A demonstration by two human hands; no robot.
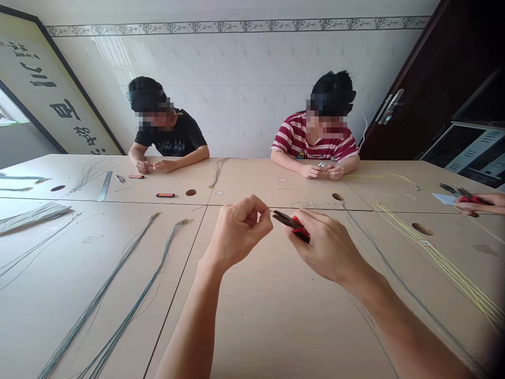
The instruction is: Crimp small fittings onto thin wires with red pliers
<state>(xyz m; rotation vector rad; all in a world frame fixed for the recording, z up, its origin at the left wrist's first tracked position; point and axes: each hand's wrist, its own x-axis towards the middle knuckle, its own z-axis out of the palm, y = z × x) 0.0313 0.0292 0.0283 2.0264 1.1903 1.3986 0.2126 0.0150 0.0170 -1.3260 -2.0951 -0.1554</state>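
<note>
Over the middle of the table, my left hand (239,234) is closed in a pinch, thumb against forefinger. Whatever sits between those fingertips is too small to make out. My right hand (329,245) grips a pair of pliers (292,222) with dark jaws and red-and-black handles. The jaws point left, their tips just short of my left fingertips and looking slightly parted. Beneath my right forearm, thin grey cords (389,263) run along the tabletop. Small metal pieces (317,204) lie scattered beyond my right hand.
Two grey-green cord bundles (118,268) (158,273) lie at left, yellow cords (437,252) at right. A ruler (104,186) and a red-and-black stick (165,195) lie farther back. Two people sit opposite; another person's hand (471,202) holds pliers at right. Round holes (422,229) pierce the table.
</note>
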